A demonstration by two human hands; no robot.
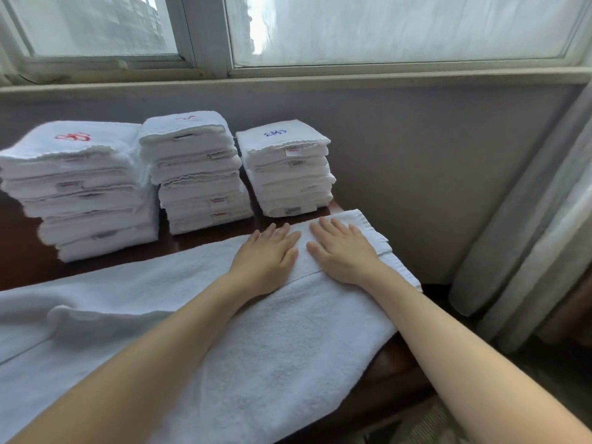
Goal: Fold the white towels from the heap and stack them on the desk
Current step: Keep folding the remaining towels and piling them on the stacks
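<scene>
Here, found one white towel [288, 331] spread long and flat, with the dark desk [25, 251] beneath the towel. Had left hand [267, 261] and right hand [344, 254] side by side on the towel's far right end, palms down, fingers straight, gripping nothing. Saw folded towels piled just behind the towel: left stack [86, 187], middle stack [198, 174], right stack [288, 171]. Noted grey curtain [528, 235] right of the towel, window [384, 27] well beyond.
</scene>
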